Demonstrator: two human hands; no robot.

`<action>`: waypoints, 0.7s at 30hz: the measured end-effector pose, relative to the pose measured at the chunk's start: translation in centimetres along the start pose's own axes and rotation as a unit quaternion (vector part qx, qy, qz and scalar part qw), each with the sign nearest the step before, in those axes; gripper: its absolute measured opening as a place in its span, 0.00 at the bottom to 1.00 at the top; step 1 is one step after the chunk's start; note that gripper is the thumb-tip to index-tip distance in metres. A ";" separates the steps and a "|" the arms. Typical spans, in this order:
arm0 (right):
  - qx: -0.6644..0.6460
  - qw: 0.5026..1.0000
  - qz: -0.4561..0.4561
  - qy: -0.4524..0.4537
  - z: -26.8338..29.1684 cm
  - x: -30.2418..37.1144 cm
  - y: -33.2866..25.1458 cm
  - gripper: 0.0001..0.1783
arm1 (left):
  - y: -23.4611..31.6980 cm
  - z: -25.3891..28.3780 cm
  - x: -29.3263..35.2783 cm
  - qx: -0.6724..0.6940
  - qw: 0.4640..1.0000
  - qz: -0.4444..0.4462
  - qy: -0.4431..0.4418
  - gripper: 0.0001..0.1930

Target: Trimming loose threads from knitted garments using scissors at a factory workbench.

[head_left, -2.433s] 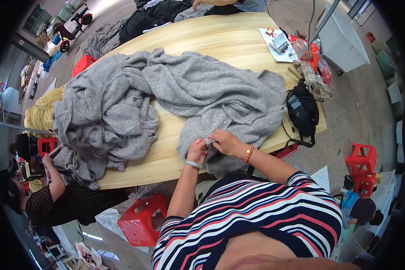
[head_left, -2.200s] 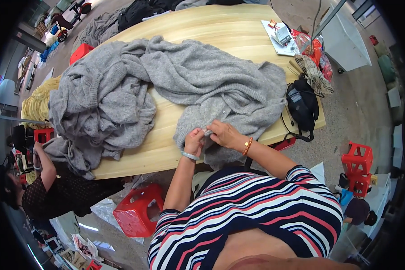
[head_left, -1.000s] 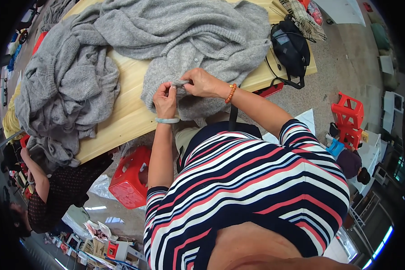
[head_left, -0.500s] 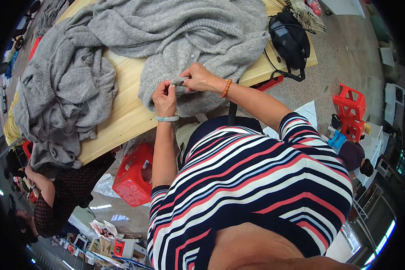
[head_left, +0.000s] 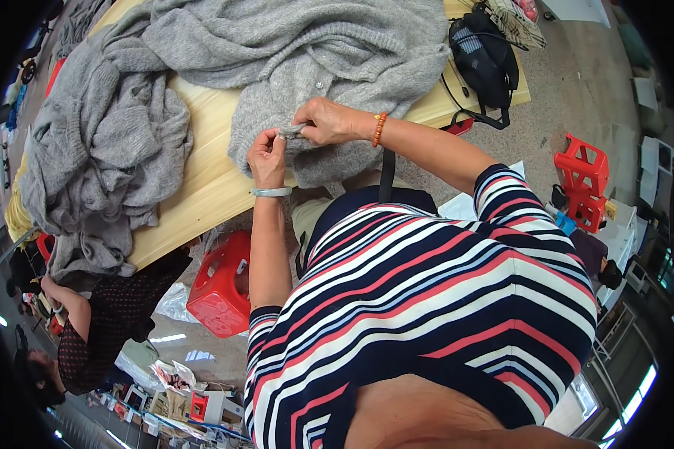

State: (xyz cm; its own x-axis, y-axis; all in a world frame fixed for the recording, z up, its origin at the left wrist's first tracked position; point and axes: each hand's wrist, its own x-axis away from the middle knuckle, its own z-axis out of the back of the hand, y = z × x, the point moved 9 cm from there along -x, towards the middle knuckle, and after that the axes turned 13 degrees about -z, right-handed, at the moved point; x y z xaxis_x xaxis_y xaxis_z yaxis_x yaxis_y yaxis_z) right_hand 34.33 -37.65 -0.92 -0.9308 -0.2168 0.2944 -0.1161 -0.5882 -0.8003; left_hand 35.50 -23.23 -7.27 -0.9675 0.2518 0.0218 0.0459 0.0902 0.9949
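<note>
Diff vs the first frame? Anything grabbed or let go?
Mainly the camera: the view tipped down toward the wearer, so the table sits higher in the picture and the white board near its far right corner has left the frame. No visible grab or release. Left hand and right hand still pinch the gray knit garment. Gray heap and black bag: no clear shift on the table.

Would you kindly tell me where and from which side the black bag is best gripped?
Probably by the strap, coming from the near side with the right hand, the closer one: the strap loops out past the near edge of the table, apart from the grey knitwear.
</note>
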 end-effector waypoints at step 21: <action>0.007 0.998 0.001 0.056 -1.8 0.8 0.5 0.13 | -1.9 0.0 0.0 -0.055 0.993 0.075 -0.068 0.04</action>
State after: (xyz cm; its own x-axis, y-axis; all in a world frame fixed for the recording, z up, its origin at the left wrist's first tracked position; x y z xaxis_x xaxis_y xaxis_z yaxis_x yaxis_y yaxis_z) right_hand 32.87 -36.68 -2.03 -0.9639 -0.1311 0.2315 -0.1090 -0.5991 -0.7932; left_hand 35.43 -23.44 -9.17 -0.9091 0.3826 0.1650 0.1525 -0.0628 0.9863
